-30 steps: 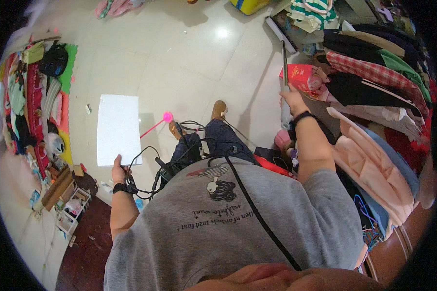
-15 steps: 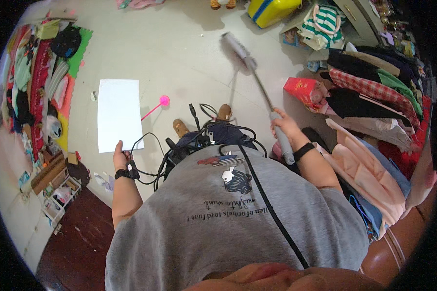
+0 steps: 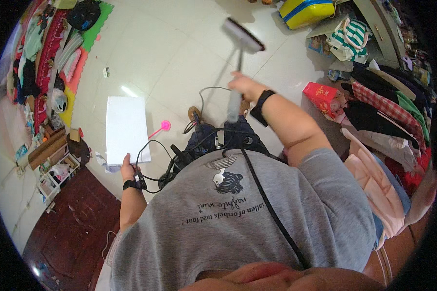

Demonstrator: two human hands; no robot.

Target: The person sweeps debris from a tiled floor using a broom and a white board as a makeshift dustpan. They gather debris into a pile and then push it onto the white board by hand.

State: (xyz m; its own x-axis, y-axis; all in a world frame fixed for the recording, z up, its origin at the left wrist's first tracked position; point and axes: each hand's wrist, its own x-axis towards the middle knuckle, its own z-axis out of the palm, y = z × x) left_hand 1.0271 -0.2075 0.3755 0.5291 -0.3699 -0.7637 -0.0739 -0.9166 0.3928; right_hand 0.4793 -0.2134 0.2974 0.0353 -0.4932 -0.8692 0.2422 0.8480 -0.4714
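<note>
My left hand (image 3: pixel 127 167) grips the near edge of a white rectangular board (image 3: pixel 126 128), thumb on top and the other fingers hidden underneath. From behind the board's right edge sticks out a pink rod with a round pink end (image 3: pixel 165 125); its other end is hidden. My right hand (image 3: pixel 246 88) is wrapped round the grey handle (image 3: pixel 234 107) of a long-handled brush. The brush's wide head (image 3: pixel 244 35), grey with a dark bristled edge, points away from me over the tiled floor. Whether it touches the floor I cannot tell.
Clothes (image 3: pixel 378 109) are heaped at the right beside a red box (image 3: pixel 321 97). A yellow case (image 3: pixel 306 12) and a green-striped bag (image 3: pixel 348 39) stand at the far right. Black cables (image 3: pixel 179 157) hang at my waist. Coloured foam mats (image 3: pixel 86 48) edge the left side.
My right hand has swung the brush left, in front of my body, and its head has turned. The board and pink rod have moved nearer together in my left hand. The view has shifted.
</note>
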